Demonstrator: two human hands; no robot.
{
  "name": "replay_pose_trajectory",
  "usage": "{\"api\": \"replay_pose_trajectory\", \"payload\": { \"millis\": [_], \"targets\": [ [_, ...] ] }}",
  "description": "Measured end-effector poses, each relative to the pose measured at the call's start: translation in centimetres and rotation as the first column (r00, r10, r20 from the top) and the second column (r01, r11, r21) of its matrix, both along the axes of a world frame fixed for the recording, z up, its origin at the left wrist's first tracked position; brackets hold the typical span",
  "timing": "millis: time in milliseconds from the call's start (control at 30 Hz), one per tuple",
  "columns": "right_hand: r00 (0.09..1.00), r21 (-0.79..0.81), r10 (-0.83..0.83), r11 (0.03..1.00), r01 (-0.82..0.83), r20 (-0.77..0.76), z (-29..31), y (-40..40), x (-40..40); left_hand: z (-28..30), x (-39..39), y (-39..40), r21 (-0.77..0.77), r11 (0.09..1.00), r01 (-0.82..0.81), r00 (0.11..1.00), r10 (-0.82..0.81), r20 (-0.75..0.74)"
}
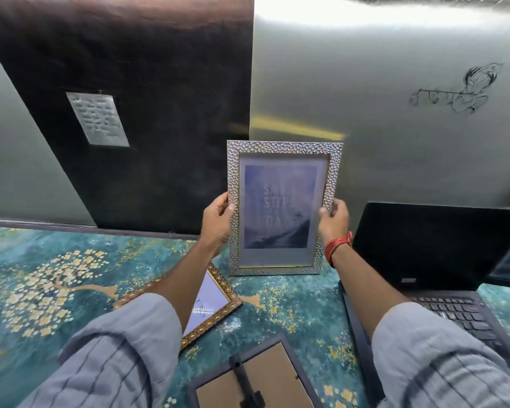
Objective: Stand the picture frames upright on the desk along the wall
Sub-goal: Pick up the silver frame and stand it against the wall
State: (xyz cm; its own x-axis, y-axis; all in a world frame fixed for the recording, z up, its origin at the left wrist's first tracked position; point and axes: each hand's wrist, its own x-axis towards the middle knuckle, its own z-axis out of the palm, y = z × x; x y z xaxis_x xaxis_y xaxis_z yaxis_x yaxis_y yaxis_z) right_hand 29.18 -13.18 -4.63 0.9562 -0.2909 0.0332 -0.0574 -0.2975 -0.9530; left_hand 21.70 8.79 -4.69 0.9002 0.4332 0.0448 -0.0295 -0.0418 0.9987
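Note:
A silver hammered picture frame [283,150] with a blue print is held upright in front of the wall [395,157], its bottom edge at or just above the desk. My left hand [217,220] grips its left edge and my right hand [334,220] grips its right edge. A gold-patterned frame [218,312] lies flat, face up, partly under my left forearm. A dark frame [265,375] lies face down near the front, its cardboard back and stand showing.
The desk [56,275] wears a teal cover with gold flowers. An open black laptop [442,260] stands at the right, close to the silver frame. A dark panel [145,128] with a small plaque covers the wall at the left.

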Motion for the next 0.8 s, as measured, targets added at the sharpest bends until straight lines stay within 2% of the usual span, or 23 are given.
{"api": "replay_pose_trajectory", "payload": {
  "millis": [100, 333, 567, 800],
  "targets": [
    [0.999, 0.021, -0.049, 0.999, 0.048, 0.023, -0.3, -0.2, 0.4, -1.3, -0.1, -0.4, 0.104, 0.994, -0.017, 0.999, 0.022, -0.048],
    [0.988, 0.052, -0.146, 0.988, 0.143, 0.041, -0.7, -0.8, 0.6, -0.9, 0.9, -1.1, 0.185, 0.982, 0.033, 0.997, -0.021, -0.069],
    [0.981, -0.018, -0.191, 0.981, 0.191, -0.029, -0.2, -0.8, 0.7, -1.4, 1.1, -1.9, 0.292, 0.951, 0.100, 0.991, -0.071, -0.110],
    [0.982, -0.132, -0.173, 0.978, 0.163, -0.074, 0.1, -0.9, 0.7, -1.0, 0.7, -2.2, 0.301, 0.944, 0.138, 0.983, -0.094, -0.156]
  ]
}}
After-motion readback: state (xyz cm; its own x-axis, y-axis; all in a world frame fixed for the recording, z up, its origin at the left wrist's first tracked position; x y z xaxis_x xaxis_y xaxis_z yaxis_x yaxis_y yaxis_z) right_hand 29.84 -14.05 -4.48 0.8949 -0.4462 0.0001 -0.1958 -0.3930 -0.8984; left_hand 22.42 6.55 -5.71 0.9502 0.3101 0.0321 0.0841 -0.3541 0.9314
